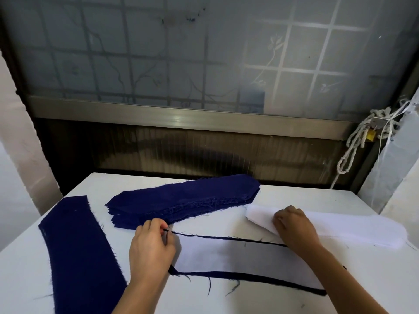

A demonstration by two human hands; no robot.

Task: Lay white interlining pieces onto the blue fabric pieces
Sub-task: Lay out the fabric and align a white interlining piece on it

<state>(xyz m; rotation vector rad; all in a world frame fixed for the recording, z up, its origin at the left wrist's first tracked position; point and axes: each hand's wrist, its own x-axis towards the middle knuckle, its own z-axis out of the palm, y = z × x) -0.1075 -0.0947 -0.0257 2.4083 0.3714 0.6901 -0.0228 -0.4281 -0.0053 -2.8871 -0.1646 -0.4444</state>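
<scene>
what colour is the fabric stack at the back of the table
The fabric stack is dark navy blue; head view.

Two hands are in view: one left hand point(150, 248) at lower centre and one right hand point(294, 227) right of centre. Blue fabric appears in three places: one single blue piece point(77, 252) at lower left, one blue stack point(188, 198) at centre with layers too close to count, and one covered blue piece point(249, 275) in the lower middle. One white interlining piece point(238, 257) lies on it. One white pile point(340, 227) sits at right, its layers also uncountable. There is one table point(226, 302) and one knotted cord point(353, 141) at the right edge.
</scene>
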